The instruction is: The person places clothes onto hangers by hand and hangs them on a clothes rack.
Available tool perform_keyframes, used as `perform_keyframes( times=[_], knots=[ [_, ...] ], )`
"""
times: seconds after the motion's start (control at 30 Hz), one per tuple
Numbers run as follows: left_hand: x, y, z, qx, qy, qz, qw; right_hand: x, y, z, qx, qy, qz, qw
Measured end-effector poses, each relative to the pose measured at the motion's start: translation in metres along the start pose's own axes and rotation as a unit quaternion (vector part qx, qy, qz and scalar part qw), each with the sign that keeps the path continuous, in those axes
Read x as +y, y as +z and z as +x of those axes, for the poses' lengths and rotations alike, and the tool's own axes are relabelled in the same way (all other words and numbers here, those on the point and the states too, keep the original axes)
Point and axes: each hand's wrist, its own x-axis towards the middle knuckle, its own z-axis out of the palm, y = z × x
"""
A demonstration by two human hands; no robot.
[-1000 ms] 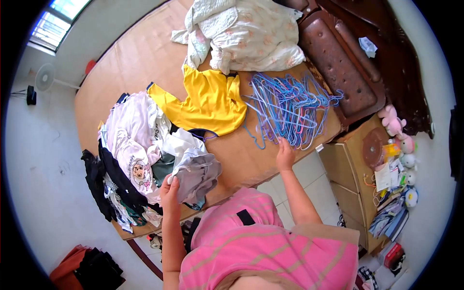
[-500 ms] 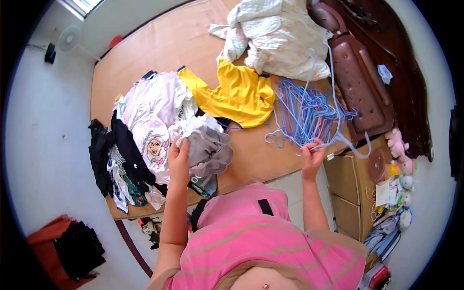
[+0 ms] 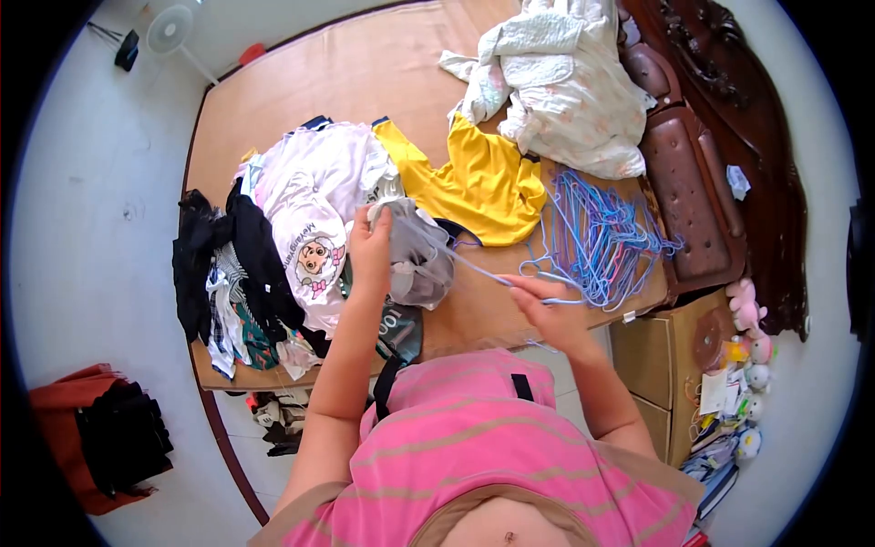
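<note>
My left hand [image 3: 371, 251] is closed on the top edge of a grey and white garment [image 3: 425, 266], which hangs over the front of the clothes pile. In my right hand [image 3: 554, 317] is a pale blue-purple clothes hanger [image 3: 476, 267], gripped between thumb and fingers. One arm of the hanger points left and reaches the grey garment near my left hand. Whether its tip lies inside the cloth I cannot tell. A yellow shirt [image 3: 488, 187] lies just behind, and a heap of blue, purple and pink hangers [image 3: 606, 242] is to the right.
A pile of clothes, with a pale pink printed shirt [image 3: 314, 246] and black garments [image 3: 200, 264], covers the bed's [image 3: 337, 68] left front. White bedding [image 3: 574, 91] lies by the brown padded headboard [image 3: 688, 182]. A wooden cabinet [image 3: 643, 365] with soft toys stands at right.
My right hand has brought the hanger from the heap leftward and down to the grey garment. My left hand still holds the garment, now a little higher and further right in view.
</note>
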Motion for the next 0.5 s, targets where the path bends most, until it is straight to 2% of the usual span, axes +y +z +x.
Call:
perform_keyframes(
  times=[0.07,0.17,0.27,0.33,0.37,0.43,0.5],
  knots=[
    [-0.002,0.005,-0.002,0.026,0.07,0.082,0.994,-0.008,0.022,0.012,-0.004,-0.003,-0.003,1.0],
    [0.015,-0.007,-0.002,0.035,0.077,0.052,0.995,-0.005,0.034,0.024,0.021,-0.002,0.062,0.998],
    [0.026,-0.014,-0.002,0.049,0.103,0.056,0.992,-0.008,0.036,0.021,-0.015,0.004,0.042,0.999],
    [0.028,-0.018,0.001,0.108,0.14,0.072,0.982,-0.005,0.035,0.018,0.001,0.02,-0.029,0.999],
    [0.029,-0.018,-0.001,0.112,0.142,0.07,0.981,0.0,0.038,0.019,-0.002,0.018,-0.031,0.999],
    [0.036,-0.008,-0.012,0.066,0.102,0.081,0.989,0.009,0.043,0.019,0.043,0.059,0.049,0.996],
    [0.03,-0.005,-0.014,0.063,0.102,0.068,0.99,0.007,0.046,0.018,0.057,0.058,0.039,0.996]
  ],
)
